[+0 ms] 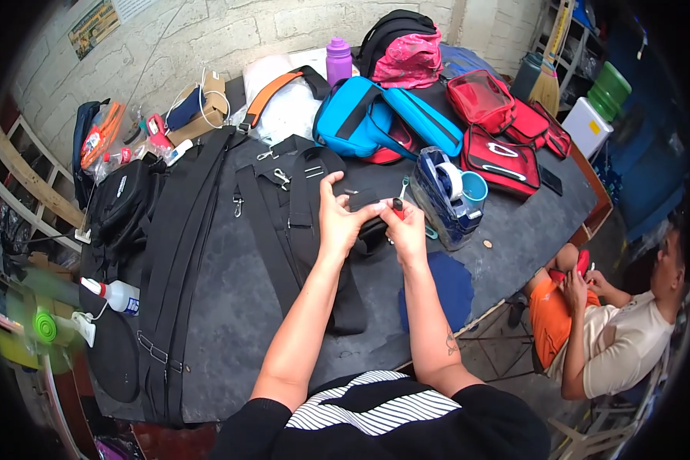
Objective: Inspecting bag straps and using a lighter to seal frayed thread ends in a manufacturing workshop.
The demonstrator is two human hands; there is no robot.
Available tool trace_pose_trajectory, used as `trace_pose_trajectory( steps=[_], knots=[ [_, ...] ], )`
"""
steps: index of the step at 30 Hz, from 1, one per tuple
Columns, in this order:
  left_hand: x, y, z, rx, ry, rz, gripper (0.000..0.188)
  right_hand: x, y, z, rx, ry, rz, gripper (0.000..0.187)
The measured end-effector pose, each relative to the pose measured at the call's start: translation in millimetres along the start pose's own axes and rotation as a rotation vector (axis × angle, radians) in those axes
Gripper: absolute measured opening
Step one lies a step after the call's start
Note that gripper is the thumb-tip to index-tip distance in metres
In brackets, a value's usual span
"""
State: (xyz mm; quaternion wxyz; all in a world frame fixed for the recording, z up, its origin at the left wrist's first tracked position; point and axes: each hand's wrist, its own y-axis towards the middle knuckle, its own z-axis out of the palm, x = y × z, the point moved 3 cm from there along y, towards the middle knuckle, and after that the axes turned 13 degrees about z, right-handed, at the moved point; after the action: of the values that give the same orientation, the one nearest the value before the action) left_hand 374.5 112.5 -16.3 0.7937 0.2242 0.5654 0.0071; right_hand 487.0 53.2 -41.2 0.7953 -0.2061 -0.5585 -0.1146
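Your left hand (337,222) and right hand (408,230) both grip a soft black strap (364,201) mid-table (230,307); the right also pinches a red lighter (397,205). The strap looks light and floppy, so hold it near the end.

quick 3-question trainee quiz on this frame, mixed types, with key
1. True or false: the left hand and right hand both grip the black strap piece.
2. Which thing stands just right of the hands? A) tape dispenser B) purple bottle C) white squeeze bottle
3. Fill in: the small lighter pinched in the right hand has a ___ top.

Key: 1 true; 2 A; 3 red
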Motion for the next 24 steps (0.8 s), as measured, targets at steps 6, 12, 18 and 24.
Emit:
trace_pose_trajectory(
  steps=[6, 12, 18, 24],
  knots=[
    [20.2, 6.0, -25.2, -0.115, 0.065, 0.057, 0.037, -9.0, -3.8, 21.3, 0.060, 0.078, -0.026, 0.006],
    [-7.5, -9.0, -23.0, 0.004, -0.026, -0.090, 0.026, -11.6, -8.5, 12.8, -0.081, -0.020, -0.001, 0.011],
    [-8.3, -22.0, -31.9, -0.095, 0.355, 0.145, 0.013, -28.4, -1.8, 28.4, -0.049, -0.141, -0.221, 0.017],
    [-9.5, -27.3, -35.6, -0.073, 0.731, 0.415, 0.001, -41.3, -5.8, 38.1, -0.034, -0.142, -0.158, 0.019]
  ],
)
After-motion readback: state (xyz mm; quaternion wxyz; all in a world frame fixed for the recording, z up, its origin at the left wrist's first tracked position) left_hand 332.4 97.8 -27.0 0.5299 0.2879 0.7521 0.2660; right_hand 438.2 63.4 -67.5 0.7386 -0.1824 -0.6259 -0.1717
